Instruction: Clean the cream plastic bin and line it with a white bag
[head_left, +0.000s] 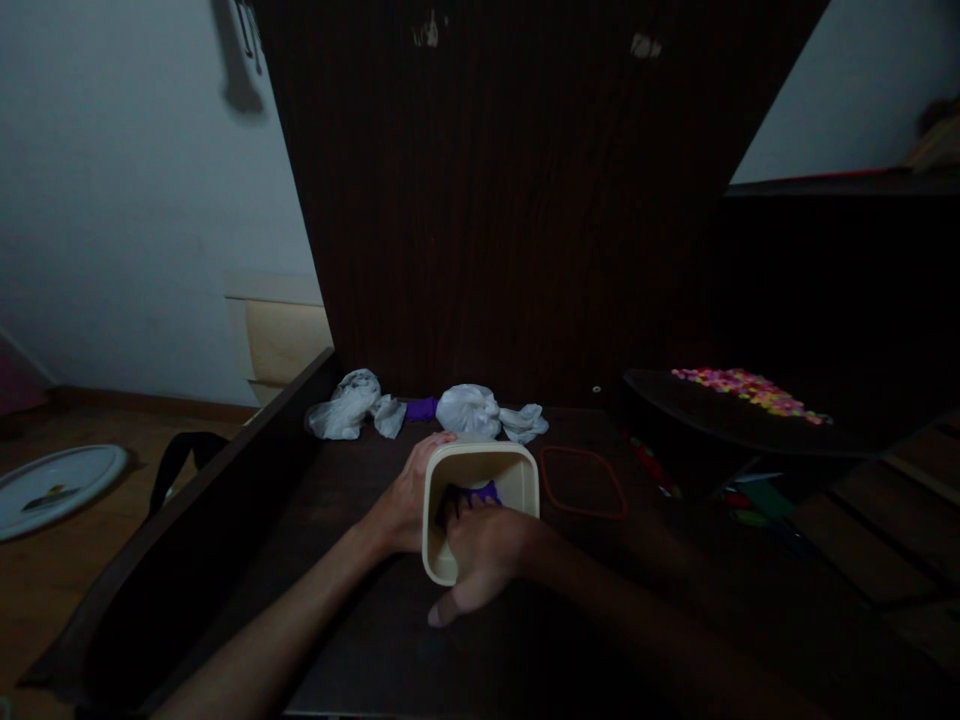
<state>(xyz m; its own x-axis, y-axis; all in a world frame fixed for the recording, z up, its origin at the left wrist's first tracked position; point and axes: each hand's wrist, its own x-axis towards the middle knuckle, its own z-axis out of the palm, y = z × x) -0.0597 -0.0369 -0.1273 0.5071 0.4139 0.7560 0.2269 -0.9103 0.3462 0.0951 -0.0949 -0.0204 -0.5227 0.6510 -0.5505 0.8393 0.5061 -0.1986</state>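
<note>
A cream, rounded-square plastic container (529, 480) is tilted so that its mouth faces me. My left hand (411, 500) is wrapped round its left side and steadies it. Inside lies a soft-looking purple piece (487, 491); I cannot make out what it is. My right hand (487, 545) reaches in over the near rim, its fingers spread against the purple piece, while its thumb sticks out below the rim. To the right, an orange-red rounded-square ring (582, 482) rests on the dark desk (352, 590).
Two crumpled whitish plastic bags (349, 405) (469, 410) lie along the back panel, with a purple square item (421, 409) between them. Pink and yellow beads (750, 390) sit on a dark corner shelf (667, 400) at right. A raised side board (225, 480) borders the desk's left.
</note>
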